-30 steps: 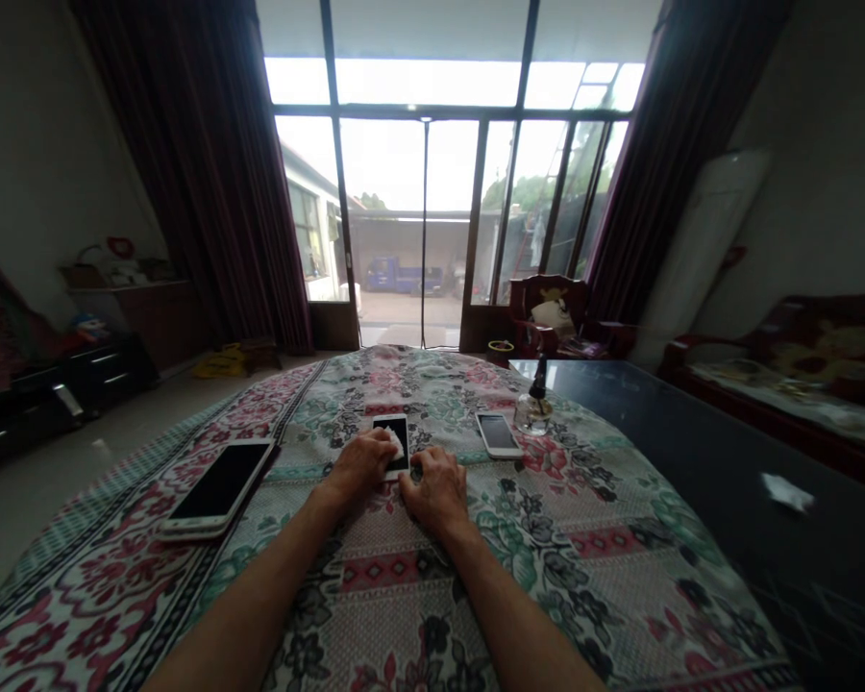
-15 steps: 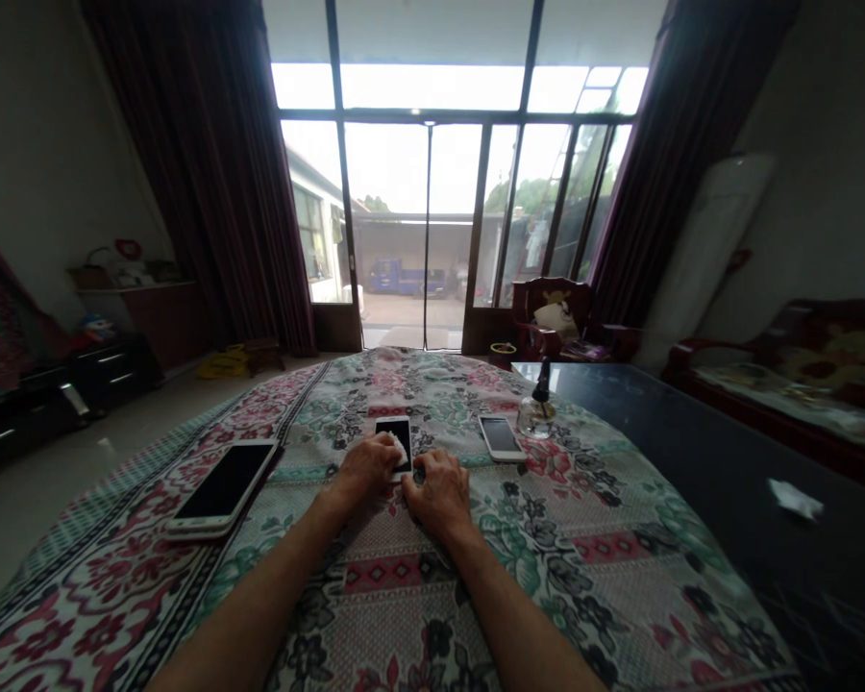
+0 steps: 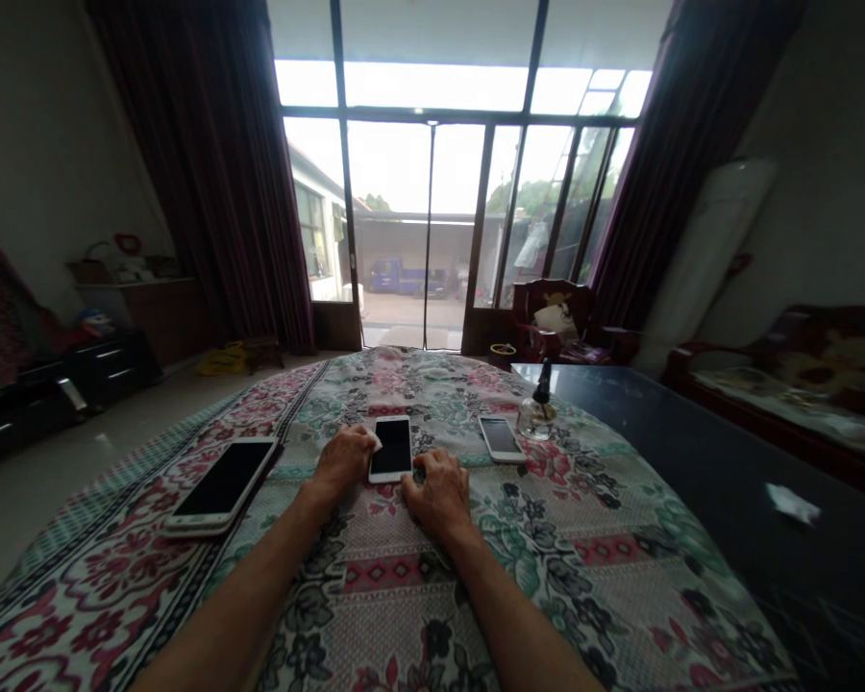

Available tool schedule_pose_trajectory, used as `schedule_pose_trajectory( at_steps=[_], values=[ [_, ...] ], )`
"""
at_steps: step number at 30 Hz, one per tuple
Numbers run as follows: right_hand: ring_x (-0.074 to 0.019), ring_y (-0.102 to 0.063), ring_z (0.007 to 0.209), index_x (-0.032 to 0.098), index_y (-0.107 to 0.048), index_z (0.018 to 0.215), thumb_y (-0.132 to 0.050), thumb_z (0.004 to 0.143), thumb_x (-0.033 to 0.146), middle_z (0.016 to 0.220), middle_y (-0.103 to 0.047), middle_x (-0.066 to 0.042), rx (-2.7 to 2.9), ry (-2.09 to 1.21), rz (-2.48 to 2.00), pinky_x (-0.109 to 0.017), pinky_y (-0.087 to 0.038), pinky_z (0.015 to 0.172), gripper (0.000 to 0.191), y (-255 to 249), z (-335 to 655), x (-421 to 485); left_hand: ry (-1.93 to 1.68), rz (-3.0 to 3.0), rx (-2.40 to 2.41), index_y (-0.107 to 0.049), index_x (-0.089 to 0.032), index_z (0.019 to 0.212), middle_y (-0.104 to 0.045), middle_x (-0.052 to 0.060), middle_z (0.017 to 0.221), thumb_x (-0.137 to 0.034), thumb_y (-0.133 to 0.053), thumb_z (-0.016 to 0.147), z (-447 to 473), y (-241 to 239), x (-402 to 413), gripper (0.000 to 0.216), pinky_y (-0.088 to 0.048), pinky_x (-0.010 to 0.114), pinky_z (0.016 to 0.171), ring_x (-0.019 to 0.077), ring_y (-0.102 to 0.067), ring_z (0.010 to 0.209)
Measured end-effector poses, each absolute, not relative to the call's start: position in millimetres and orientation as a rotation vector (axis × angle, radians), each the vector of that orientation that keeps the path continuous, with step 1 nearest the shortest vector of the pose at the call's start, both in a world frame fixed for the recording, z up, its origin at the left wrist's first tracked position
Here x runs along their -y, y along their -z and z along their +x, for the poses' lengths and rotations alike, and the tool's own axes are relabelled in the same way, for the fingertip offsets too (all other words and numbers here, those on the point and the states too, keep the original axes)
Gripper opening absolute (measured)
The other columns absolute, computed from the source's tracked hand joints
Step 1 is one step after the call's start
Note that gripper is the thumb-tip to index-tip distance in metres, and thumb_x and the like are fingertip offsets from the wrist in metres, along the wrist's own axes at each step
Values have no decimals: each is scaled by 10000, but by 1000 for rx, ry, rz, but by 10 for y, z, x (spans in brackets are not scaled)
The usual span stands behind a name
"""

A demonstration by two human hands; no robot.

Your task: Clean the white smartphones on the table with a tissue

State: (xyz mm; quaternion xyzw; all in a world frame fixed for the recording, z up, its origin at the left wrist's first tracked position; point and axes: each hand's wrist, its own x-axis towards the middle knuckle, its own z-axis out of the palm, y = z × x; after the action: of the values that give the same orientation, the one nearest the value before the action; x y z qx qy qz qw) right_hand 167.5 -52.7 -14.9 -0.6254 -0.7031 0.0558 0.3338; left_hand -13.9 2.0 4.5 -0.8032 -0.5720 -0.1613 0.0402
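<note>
The white-framed phone (image 3: 391, 448) lies face up at the frame's centre on the floral cloth (image 3: 548, 538), its dark screen fully bared; wiping looks midway. Left hand (image 3: 342, 462), just left of it, pinches a small white wipe (image 3: 376, 444). Right hand (image 3: 438, 492), loosely curled, steadies its lower-right corner.
</note>
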Motion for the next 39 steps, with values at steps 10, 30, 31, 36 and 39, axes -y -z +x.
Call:
schedule_pose_trajectory(
  at_steps=[10,30,31,36,39],
  values=[
    [-255,-535,1013,232,-665,928,-601,778,397,1019,-629,-59,1852,-166,-1681,-363,-359,860,232,137,1696,479,481,-2652,1531,-703,-194,807,-636,62,921,-214,-484,897,218,-61,66,239,-427,283,850,189,-557,915],
    [-249,-514,976,213,-622,879,-607,799,437,974,-597,-74,1987,-36,-1544,-351,-384,837,238,147,1770,413,490,-2476,1769,-731,-196,873,-670,58,959,-167,-457,897,73,-89,-42,276,-421,259,884,177,-577,966],
    [-249,-514,972,213,-621,873,-605,799,437,969,-598,-73,1987,-37,-1546,-352,-385,835,236,147,1770,411,467,-2494,1733,-728,-195,869,-668,59,953,-170,-462,896,137,-98,-49,268,-423,260,878,180,-575,965],
    [-252,-517,962,214,-620,859,-594,798,421,975,-600,-75,1993,-21,-1561,-358,-391,820,217,144,1771,417,348,-2584,1588,-716,-174,831,-654,80,922,-201,-498,884,386,-138,-164,226,-443,278,826,194,-574,918],
    [-252,-521,956,216,-628,867,-605,794,434,975,-604,-76,1986,-40,-1560,-363,-397,825,232,124,1773,425,380,-2590,1584,-717,-179,825,-653,81,931,-189,-476,894,358,-130,-253,250,-434,297,869,191,-573,929]
  ],
)
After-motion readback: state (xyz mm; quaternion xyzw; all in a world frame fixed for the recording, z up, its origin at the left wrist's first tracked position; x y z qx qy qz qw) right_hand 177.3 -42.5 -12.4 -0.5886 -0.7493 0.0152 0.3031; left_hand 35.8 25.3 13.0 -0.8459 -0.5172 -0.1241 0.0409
